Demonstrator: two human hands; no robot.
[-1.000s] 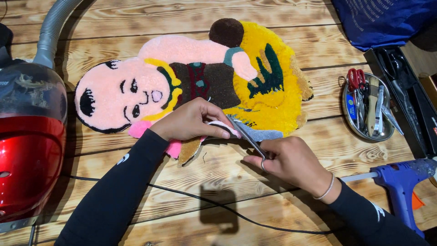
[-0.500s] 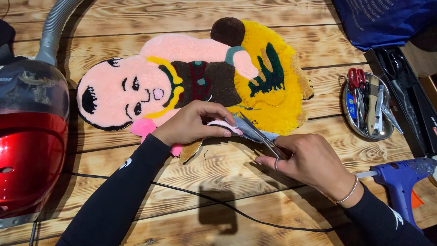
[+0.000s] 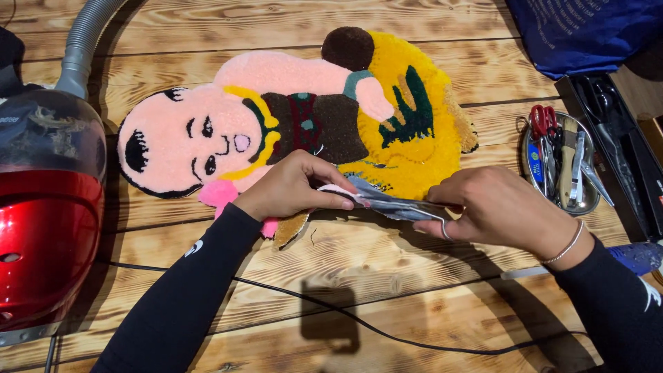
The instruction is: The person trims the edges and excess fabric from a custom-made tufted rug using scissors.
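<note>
- Here, the left hand point(image 3: 290, 188) lies on the lower edge of the rug point(image 3: 304, 124), fingers closed in a pinch on a lifted flap of its grey edging, thumb under and fingertips on top.
- The right hand point(image 3: 494, 207) is curled tight round small scissors point(image 3: 407, 207); a finger sits through one handle loop, and the blades lie nearly flat along the same flap, pointing toward the left hand.
- Whether the blades are parted or closed is hard to tell, since they show only as a thin grey line against the edging.
- The rug (a tufted figure with a pink face, dark brown top and yellow back panel) lies flat in the middle of the table point(image 3: 387, 304), its near edge raised between the two hands.
- The table is made of pale wooden planks with dark scorched grain; a black cord point(image 3: 345, 318) runs across it below the forearms.
- A red vacuum point(image 3: 45, 228) with a grey hose point(image 3: 83, 41) stands at the left edge.
- At right, a round metal tray point(image 3: 587, 200) holds red-handled scissors point(image 3: 542, 121) and other small tools.
- A blue glue gun point(image 3: 639, 257) shows just behind the right wrist, mostly hidden by the sleeve.
- A dark blue bag point(image 3: 580, 31) lies in the far right corner, with a black case point(image 3: 621, 138) beside the tray.
</note>
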